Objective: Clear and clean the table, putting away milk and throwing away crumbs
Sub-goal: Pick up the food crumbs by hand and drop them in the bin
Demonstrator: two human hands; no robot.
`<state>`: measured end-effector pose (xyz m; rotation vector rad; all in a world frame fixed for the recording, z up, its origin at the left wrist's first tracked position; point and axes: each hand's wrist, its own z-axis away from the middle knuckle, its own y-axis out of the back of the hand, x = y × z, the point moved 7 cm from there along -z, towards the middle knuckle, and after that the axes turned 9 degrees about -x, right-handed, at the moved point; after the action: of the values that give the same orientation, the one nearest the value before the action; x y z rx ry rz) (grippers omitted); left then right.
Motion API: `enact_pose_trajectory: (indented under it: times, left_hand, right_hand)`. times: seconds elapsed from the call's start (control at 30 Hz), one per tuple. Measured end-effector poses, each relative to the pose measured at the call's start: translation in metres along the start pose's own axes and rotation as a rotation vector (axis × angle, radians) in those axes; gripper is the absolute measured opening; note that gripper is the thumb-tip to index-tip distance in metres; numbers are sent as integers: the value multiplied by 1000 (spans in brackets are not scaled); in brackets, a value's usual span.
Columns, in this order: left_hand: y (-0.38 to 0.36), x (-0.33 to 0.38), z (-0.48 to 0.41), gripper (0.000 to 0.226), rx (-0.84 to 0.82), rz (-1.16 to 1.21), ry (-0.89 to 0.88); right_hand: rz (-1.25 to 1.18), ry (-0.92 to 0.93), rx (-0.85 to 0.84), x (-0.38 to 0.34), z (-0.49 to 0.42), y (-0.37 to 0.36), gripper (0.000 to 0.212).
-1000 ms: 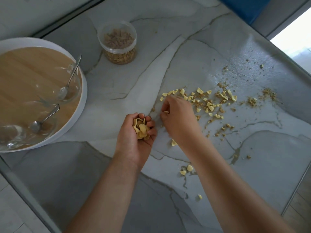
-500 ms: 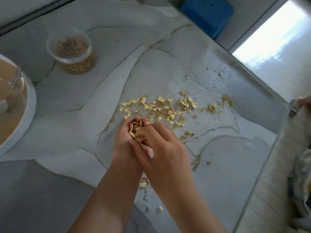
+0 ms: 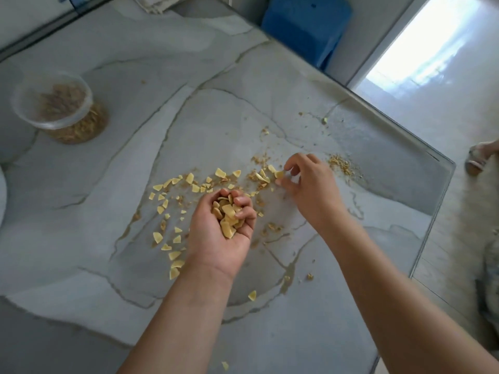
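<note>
Yellow crumbs (image 3: 189, 182) lie scattered over the grey marble table (image 3: 113, 184), with finer brown bits (image 3: 339, 161) further right. My left hand (image 3: 216, 236) is palm up above the table, fingers curled round a heap of yellow crumbs (image 3: 226, 214). To its right, my right hand (image 3: 310, 184) pinches a single yellow crumb (image 3: 279, 174) between thumb and fingertips just above the tabletop. No milk is in view.
A clear plastic tub of brown cereal (image 3: 62, 109) stands at the back left. A blue stool (image 3: 305, 25) is beyond the table's far edge. The table's glass edge (image 3: 432, 230) runs down the right side, with floor and a foot (image 3: 480, 157) beyond.
My right hand has left the cupped left hand, reached right and picked up another crumb. The view has swung right, so the round tray at the left has dropped out of sight.
</note>
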<state>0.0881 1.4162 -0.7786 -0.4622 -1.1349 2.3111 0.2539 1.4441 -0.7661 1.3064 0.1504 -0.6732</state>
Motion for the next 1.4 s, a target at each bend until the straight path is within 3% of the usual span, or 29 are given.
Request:
enact_pose_trajectory:
  times: [0.3, 0.53, 0.6, 0.67, 0.77, 0.87, 0.97, 1.1, 1.23, 1.4]
  left_hand:
    - [-1, -2, -3, 24, 26, -96, -69]
    - [3, -11, 4, 18, -1, -22, -112]
    - [11, -10, 8, 12, 5, -82, -162]
    - [27, -2, 12, 23, 104, -283, -234]
    - [19, -19, 16, 3, -22, -240, -125]
    - [12, -18, 24, 20, -52, -113, -143]
    - [9, -15, 34, 24, -69, 67, -163]
    - [13, -9, 47, 27, -69, 95, -182]
    - [20, -4, 57, 23, -53, 105, -197]
    - [24, 4, 66, 24, -46, 102, -240]
  right_hand:
    - [-67, 43, 54, 2, 2, 9, 12]
    - [-427, 196, 159, -46, 60, 35, 8]
    - [-412, 290, 140, -66, 84, 34, 12]
    - [-369, 359, 116, -77, 103, 27, 9]
    - [-394, 392, 89, -81, 115, 13, 8]
    - [-468, 305, 158, -73, 96, 13, 2]
    - [-320, 232, 92, -70, 45, -2, 4]
    - [-70, 212, -91, -90, -7, -30, 24]
    - [26, 145, -164, -93, -24, -48, 11]
    - [50, 188, -118, -96, -22, -48, 5]
